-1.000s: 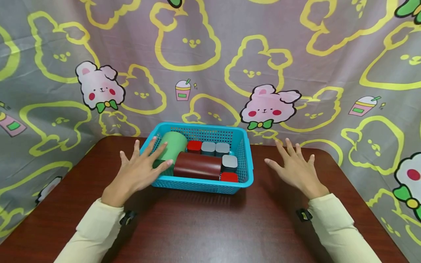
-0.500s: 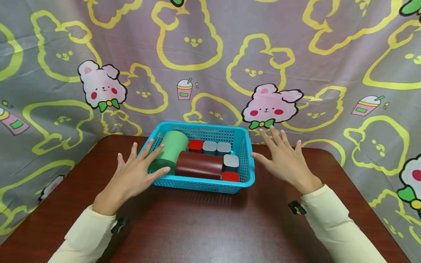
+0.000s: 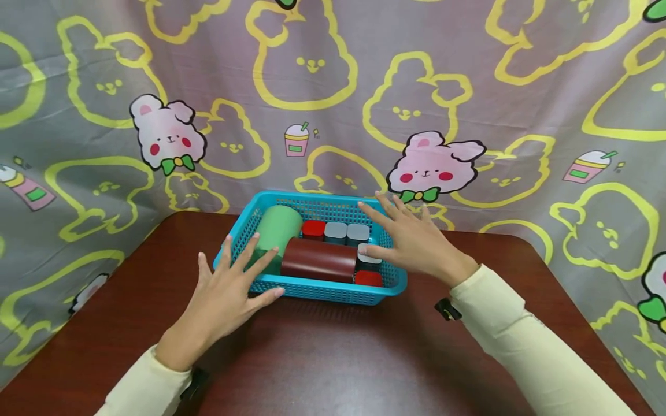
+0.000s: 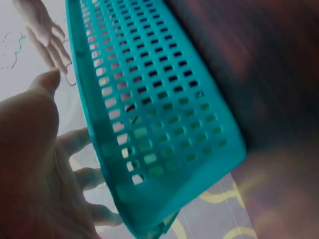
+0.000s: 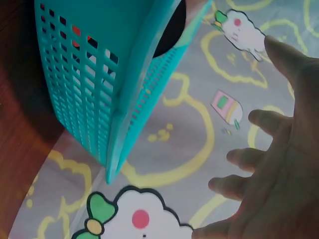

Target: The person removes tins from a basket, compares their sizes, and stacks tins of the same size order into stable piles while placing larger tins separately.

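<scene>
A blue basket [image 3: 322, 292] is set on the far part of a dark reddish-brown table [image 3: 333, 358], near the patterned cloth [image 3: 333, 130] that is hung behind it. The left hand [image 3: 221, 297] is held over the near left corner of the basket, its fingers straight and spread well apart. In the head view the left end of the basket and part of the green cylinder [image 3: 281, 226] are overlapped by these fingers; whether the rim is touched cannot be told. The right hand [image 3: 418, 240] is held over the right end of the basket, its fingers also spread apart, and in the right wrist view it is seen apart from the basket wall

Inside the basket, the green cylinder is laid along the left side, its near end shown in a darker green. A dark red cylinder [image 3: 319, 260] is laid crosswise in the near half, just beside it. Along the far side, from left to right, a red-topped block [image 3: 314, 228] and two grey-topped blocks [image 3: 336, 230] are lined up. To the right of the dark red cylinder, another grey-topped block [image 3: 370, 259] is partly covered by the right thumb, and a second red-topped block [image 3: 368, 279] is placed in the near right corner

The forearms are covered by pale yellow sleeves [image 3: 520, 341], and a small black device [image 3: 448, 309] is worn at the right wrist. The cloth is printed with yellow animal outlines, rabbit heads with green bows, and pink cups
</scene>
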Demonstrator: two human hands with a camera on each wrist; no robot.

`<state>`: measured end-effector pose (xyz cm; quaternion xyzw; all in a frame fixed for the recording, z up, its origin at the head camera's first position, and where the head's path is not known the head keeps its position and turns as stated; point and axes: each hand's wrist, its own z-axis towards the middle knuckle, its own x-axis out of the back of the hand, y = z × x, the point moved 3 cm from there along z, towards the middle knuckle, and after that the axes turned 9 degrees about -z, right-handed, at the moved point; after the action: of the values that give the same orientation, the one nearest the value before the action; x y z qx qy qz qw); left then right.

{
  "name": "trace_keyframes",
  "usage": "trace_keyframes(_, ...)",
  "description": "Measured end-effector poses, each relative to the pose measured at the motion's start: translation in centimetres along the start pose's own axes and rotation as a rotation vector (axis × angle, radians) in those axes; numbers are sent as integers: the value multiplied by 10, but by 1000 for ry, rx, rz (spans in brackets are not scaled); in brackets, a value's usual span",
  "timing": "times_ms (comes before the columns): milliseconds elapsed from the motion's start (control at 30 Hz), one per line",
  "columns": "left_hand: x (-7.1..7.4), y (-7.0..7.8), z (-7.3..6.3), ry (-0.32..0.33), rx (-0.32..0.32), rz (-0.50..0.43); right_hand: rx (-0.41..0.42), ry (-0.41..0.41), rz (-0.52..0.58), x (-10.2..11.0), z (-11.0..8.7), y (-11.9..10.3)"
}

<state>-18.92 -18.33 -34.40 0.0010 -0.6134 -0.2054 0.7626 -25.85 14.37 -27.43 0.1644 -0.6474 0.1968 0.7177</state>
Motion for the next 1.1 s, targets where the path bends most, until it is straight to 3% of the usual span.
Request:
trace_keyframes(433,-8,12,-9,14,0,24,217,-119,26,-13,40,-32)
trace_keyframes(600,-9,10,-10,7,9,29,278,-171,98,-17,54,-45)
trace_keyframes(833,-10,11,-10,39,-22,19,333,-252,234,-24,64,-54)
trace_keyframes(1100,-10,15,-12,68,-40,35,363,-308,175,-17,71,-58)
